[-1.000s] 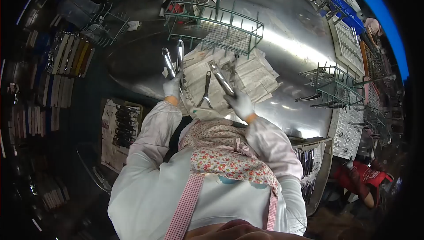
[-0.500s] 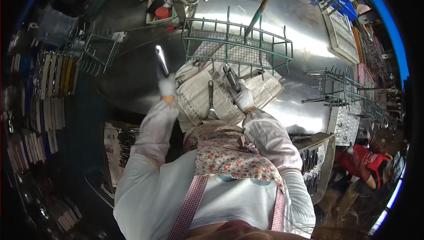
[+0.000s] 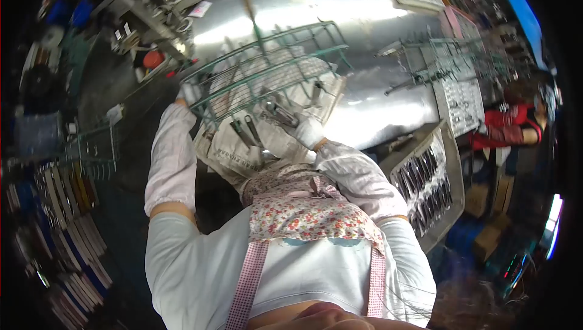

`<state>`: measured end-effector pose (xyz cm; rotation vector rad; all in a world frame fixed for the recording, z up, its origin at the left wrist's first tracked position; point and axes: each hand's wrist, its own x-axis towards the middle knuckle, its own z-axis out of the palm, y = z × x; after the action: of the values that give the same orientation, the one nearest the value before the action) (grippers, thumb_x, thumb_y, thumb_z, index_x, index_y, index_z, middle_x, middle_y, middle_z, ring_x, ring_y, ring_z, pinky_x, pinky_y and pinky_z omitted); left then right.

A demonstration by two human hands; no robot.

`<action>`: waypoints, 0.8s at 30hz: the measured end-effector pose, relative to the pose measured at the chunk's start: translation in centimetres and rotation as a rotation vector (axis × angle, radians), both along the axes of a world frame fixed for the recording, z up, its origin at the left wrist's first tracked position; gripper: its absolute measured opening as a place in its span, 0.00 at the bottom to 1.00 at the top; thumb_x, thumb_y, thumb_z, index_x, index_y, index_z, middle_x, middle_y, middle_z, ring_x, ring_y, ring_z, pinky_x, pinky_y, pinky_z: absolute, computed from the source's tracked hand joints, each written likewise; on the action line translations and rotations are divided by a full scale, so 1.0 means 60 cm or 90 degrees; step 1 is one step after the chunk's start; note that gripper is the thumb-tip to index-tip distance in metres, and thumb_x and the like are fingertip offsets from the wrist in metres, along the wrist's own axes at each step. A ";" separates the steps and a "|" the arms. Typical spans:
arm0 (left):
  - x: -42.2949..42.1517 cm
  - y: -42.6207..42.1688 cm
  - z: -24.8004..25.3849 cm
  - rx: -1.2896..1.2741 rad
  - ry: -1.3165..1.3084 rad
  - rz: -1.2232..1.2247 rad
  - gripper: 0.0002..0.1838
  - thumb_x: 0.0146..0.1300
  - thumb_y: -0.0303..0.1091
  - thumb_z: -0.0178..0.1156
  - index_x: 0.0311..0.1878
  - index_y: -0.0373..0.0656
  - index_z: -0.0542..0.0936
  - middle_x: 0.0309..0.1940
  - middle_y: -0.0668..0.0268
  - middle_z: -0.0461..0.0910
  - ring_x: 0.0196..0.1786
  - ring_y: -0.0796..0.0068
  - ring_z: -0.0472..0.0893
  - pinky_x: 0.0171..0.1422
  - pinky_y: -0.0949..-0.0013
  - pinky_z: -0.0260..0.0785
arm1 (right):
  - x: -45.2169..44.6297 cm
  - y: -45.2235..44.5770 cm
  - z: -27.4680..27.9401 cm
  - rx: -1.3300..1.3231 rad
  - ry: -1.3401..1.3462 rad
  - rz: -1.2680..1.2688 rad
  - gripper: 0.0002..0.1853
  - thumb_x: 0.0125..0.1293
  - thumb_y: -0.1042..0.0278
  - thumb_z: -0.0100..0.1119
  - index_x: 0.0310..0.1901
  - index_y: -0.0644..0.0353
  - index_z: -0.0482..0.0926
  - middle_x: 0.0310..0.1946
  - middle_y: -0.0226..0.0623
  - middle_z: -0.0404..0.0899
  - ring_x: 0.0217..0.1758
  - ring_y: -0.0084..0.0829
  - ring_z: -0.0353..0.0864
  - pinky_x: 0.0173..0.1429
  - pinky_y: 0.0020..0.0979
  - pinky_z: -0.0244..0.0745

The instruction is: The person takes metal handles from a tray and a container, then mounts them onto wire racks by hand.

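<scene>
My left hand (image 3: 190, 92), in a white glove, is closed at the left end of a green wire rack (image 3: 267, 75); blur softens its fingers. The rack is tilted in view, over sheets of newspaper (image 3: 234, 155). In front of the rack, my gloved right hand (image 3: 310, 131) grips shiny metal utensils (image 3: 281, 115) by one end; their exact kind and number are unclear. Two slim metal utensils with dark-looking handles (image 3: 245, 134) lie side by side on the newspaper, left of my right hand. Another small metal piece (image 3: 316, 92) shows near the rack's right part.
A crate of dark metal pieces (image 3: 449, 221) stands at my right. More wire racks are at the right (image 3: 434, 60) and left (image 3: 91, 151). A pole (image 3: 246, 2) rises behind the rack. A person in red (image 3: 510, 126) is at far right.
The view has swung, shifting the scene leftward. My left hand no longer holds the shiny utensil and is now at the rack's end. Two utensils lie together on the newspaper, where one lay before.
</scene>
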<state>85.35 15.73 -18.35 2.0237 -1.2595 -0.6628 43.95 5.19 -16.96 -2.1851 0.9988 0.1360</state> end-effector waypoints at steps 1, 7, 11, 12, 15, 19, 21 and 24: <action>-0.011 0.002 -0.014 -0.008 0.025 0.029 0.13 0.64 0.32 0.51 0.49 0.42 0.78 0.39 0.57 0.80 0.42 0.65 0.79 0.45 0.65 0.71 | 0.007 0.000 0.005 -0.011 -0.072 -0.020 0.22 0.52 0.56 0.68 0.46 0.58 0.78 0.33 0.46 0.83 0.36 0.39 0.84 0.39 0.36 0.78; -0.124 0.030 -0.103 -0.195 0.437 0.253 0.15 0.68 0.41 0.49 0.48 0.41 0.76 0.36 0.63 0.77 0.37 0.70 0.76 0.41 0.64 0.71 | -0.050 -0.019 0.078 -0.124 -0.035 -0.083 0.31 0.53 0.59 0.66 0.58 0.60 0.69 0.47 0.47 0.78 0.50 0.49 0.78 0.53 0.42 0.75; -0.137 0.183 -0.233 0.118 -0.193 0.104 0.13 0.67 0.36 0.51 0.38 0.35 0.79 0.36 0.55 0.83 0.37 0.58 0.81 0.42 0.61 0.71 | -0.224 -0.057 0.126 -0.173 -0.237 -0.125 0.21 0.53 0.66 0.64 0.50 0.59 0.76 0.46 0.45 0.79 0.52 0.46 0.77 0.54 0.40 0.74; -0.183 0.207 -0.204 0.138 -0.245 0.020 0.15 0.66 0.38 0.50 0.34 0.36 0.80 0.37 0.53 0.82 0.38 0.55 0.82 0.40 0.59 0.72 | -0.285 -0.076 0.112 -0.255 -0.293 -0.104 0.16 0.54 0.69 0.62 0.46 0.60 0.79 0.42 0.45 0.80 0.50 0.45 0.79 0.52 0.39 0.75; -0.348 0.253 -0.158 0.149 0.055 0.125 0.12 0.63 0.33 0.55 0.42 0.37 0.82 0.39 0.56 0.84 0.41 0.63 0.83 0.48 0.66 0.73 | -0.496 -0.098 0.190 -0.344 -0.286 -0.465 0.13 0.55 0.71 0.62 0.43 0.61 0.80 0.37 0.47 0.82 0.42 0.45 0.82 0.46 0.37 0.77; -0.551 0.152 -0.023 0.163 0.172 0.038 0.12 0.62 0.29 0.57 0.47 0.35 0.81 0.43 0.59 0.83 0.46 0.70 0.81 0.53 0.70 0.70 | -0.806 -0.194 0.113 -0.389 0.102 -0.667 0.20 0.55 0.63 0.62 0.52 0.51 0.78 0.39 0.47 0.82 0.45 0.46 0.81 0.49 0.41 0.77; -0.644 0.054 0.048 0.117 0.165 -0.054 0.12 0.65 0.29 0.55 0.48 0.34 0.80 0.44 0.58 0.83 0.48 0.71 0.81 0.54 0.71 0.70 | -0.914 -0.230 0.094 -0.262 0.214 -0.672 0.24 0.54 0.60 0.64 0.54 0.51 0.78 0.46 0.49 0.80 0.51 0.46 0.79 0.55 0.40 0.74; -0.784 -0.109 0.140 -0.004 0.096 -0.182 0.10 0.63 0.25 0.56 0.45 0.37 0.82 0.43 0.60 0.83 0.47 0.71 0.83 0.51 0.71 0.72 | -1.026 -0.282 0.005 -0.253 0.341 -0.614 0.29 0.52 0.54 0.66 0.55 0.58 0.76 0.46 0.51 0.80 0.50 0.47 0.80 0.53 0.39 0.76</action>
<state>38.28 9.19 -9.94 1.7667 -1.4698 -0.9259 -17.62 -11.71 -16.64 -1.7602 2.4388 0.0674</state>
